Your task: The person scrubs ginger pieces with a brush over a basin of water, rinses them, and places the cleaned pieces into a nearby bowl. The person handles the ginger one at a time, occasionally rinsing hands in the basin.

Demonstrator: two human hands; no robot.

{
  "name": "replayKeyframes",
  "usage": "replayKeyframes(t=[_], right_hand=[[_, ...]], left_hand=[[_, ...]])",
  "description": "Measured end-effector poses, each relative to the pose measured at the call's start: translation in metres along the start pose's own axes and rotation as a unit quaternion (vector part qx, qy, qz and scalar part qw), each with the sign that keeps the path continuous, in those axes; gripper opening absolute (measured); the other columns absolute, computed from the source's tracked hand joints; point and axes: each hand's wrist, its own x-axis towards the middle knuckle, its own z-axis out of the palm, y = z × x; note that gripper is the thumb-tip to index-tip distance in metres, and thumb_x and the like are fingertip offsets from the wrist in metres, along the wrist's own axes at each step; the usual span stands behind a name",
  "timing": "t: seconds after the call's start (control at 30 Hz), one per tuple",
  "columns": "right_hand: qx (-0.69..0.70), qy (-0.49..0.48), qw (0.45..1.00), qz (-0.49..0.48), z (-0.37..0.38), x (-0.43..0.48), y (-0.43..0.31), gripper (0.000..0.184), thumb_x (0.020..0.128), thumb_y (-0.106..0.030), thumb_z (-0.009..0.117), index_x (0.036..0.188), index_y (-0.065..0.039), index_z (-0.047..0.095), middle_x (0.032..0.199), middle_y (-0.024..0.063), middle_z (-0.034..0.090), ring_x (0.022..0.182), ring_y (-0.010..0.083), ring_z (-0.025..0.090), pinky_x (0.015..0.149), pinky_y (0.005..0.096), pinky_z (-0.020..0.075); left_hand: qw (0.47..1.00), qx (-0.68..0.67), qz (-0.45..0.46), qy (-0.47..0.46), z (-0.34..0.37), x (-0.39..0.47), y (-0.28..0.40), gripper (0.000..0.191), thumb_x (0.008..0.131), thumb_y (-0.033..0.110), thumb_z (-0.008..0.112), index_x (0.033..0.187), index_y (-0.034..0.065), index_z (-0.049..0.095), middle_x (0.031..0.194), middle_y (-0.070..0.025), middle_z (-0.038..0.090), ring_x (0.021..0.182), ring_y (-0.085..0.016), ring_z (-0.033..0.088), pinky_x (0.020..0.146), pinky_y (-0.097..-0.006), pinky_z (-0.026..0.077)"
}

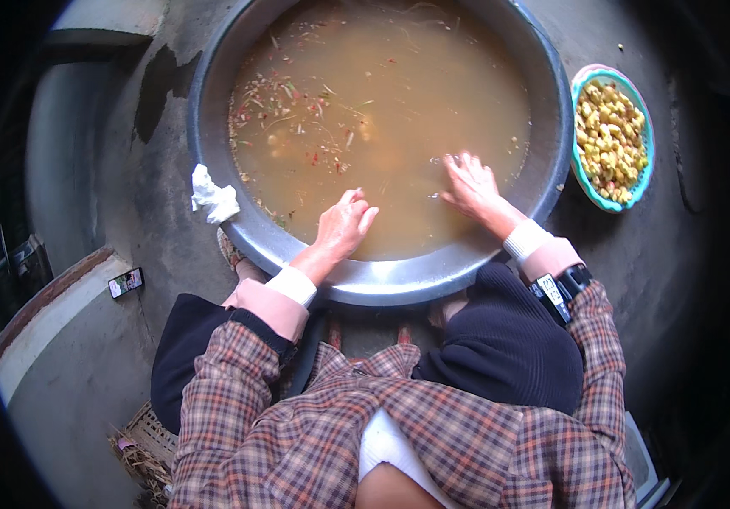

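Observation:
A wide metal basin [397, 280] full of cloudy brown water [428, 95] stands before me, close to my knees. My left hand [343, 224] hovers over the water near the front rim, fingers bent and partly hidden; whether it holds anything cannot be made out. To its right, my right hand [472, 184] is at the water's surface with its fingers spread and nothing visible in them. Red and pale plant scraps [295, 111] float mostly on the left side. Under the water, a few blurred yellowish lumps [365, 129] show faintly.
A turquoise plastic basket [619, 205] heaped with small yellowish pieces of produce [610, 140] sits right of the basin. Crumpled white material [213, 196] hangs on the left rim. A phone [125, 282] lies at left, and a woven basket [152, 432] stands lower left.

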Motion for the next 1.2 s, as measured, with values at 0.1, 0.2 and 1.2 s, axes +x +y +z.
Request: replayKeyframes(t=[0.1, 0.2, 1.2], right_hand=[[-0.004, -0.043, 0.999, -0.018, 0.007, 0.000, 0.008, 0.067, 0.074, -0.020, 0.069, 0.130, 0.000, 0.037, 0.116, 0.0246, 0.048, 0.105, 0.0361, 0.055, 0.082, 0.0458, 0.0494], [-0.011, -0.014, 0.998, -0.066, 0.022, 0.002, 0.007, 0.065, 0.071, -0.013, 0.069, 0.126, 0.003, 0.038, 0.106, 0.0231, 0.053, 0.091, 0.0343, 0.062, 0.072, 0.0422, 0.0537], [0.152, -0.012, 0.988, 0.038, -0.024, -0.002, 0.011, 0.054, 0.083, -0.035, 0.059, 0.127, -0.007, 0.047, 0.127, 0.0214, 0.046, 0.115, 0.0368, 0.049, 0.093, 0.0449, 0.0429]], left_hand=[[0.997, -0.015, 0.045, 0.064, 0.005, 0.020, -0.001, 0.020, 0.087, 0.016, 0.056, 0.104, 0.0065, 0.058, 0.120, -0.0151, 0.054, 0.101, -0.033, 0.058, 0.081, -0.0384, 0.051], [0.996, -0.015, 0.055, 0.075, 0.007, 0.050, -0.003, 0.032, 0.084, 0.010, 0.057, 0.115, 0.0068, 0.051, 0.122, -0.0194, 0.050, 0.108, -0.037, 0.054, 0.082, -0.0415, 0.051], [0.708, -0.671, -0.208, 0.072, 0.001, 0.031, 0.028, 0.025, 0.092, 0.026, 0.058, 0.103, 0.0044, 0.057, 0.086, -0.0036, 0.060, 0.072, -0.010, 0.059, 0.064, -0.0259, 0.052]])
